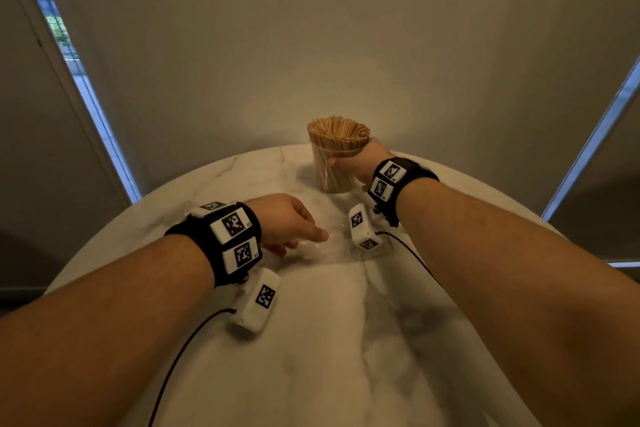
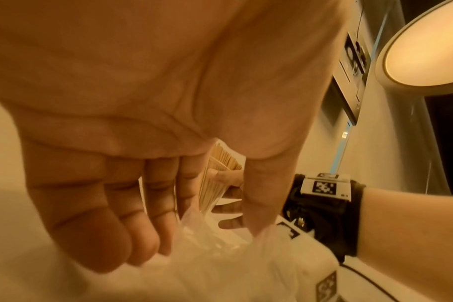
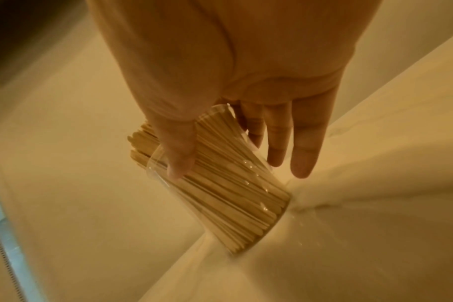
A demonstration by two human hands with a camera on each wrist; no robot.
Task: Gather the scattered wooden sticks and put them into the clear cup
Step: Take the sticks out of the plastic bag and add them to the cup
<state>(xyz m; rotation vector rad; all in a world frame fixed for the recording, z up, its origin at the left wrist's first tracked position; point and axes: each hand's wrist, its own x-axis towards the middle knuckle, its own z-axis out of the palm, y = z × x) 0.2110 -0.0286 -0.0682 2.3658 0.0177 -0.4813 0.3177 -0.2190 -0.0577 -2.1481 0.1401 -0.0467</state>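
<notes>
Right hand [image 1: 372,158] wraps the clear cup [image 1: 330,170], thumb across the smooth wall, the outer fingers straight beside it in the right wrist view. The cup stands on the round, grey-veined marble table [image 1: 311,340], packed with thin, flat wooden sticks [image 1: 337,133] fanning above its rim. Nearer the person than the cup lies a crinkled, glossy clear plastic wrapper [image 1: 329,248]. Left hand [image 1: 287,222] reaches onto that wrapper, fingers loosely curled with their tips on the film; whether it's pinching, I can't tell.
</notes>
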